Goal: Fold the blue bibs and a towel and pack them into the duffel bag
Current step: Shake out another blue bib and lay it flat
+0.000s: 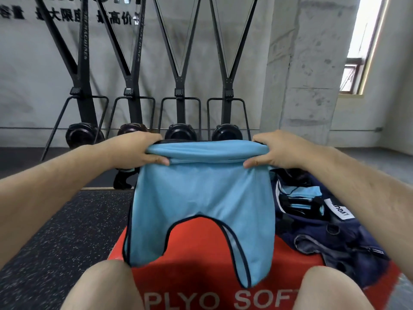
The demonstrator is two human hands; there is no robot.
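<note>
A light blue bib [201, 198] with black trim hangs in front of me over the red plyo box [201, 285]. Its top edge is folded over. My left hand [143, 151] pinches the top left corner between thumb and fingers. My right hand [272, 151] pinches the top right corner the same way. The bib's two strap lobes dangle down toward my knees. At the right, an open navy duffel bag [348, 245] lies on the box, with folded blue cloth [306, 193] showing inside. No towel is visible.
Several black ski-erg machines [178, 90] stand along the grey wall behind the box. A concrete pillar [312, 70] rises at the right, beside a window. Black speckled rubber floor [67, 231] lies to my left. My bare knees frame the box's front.
</note>
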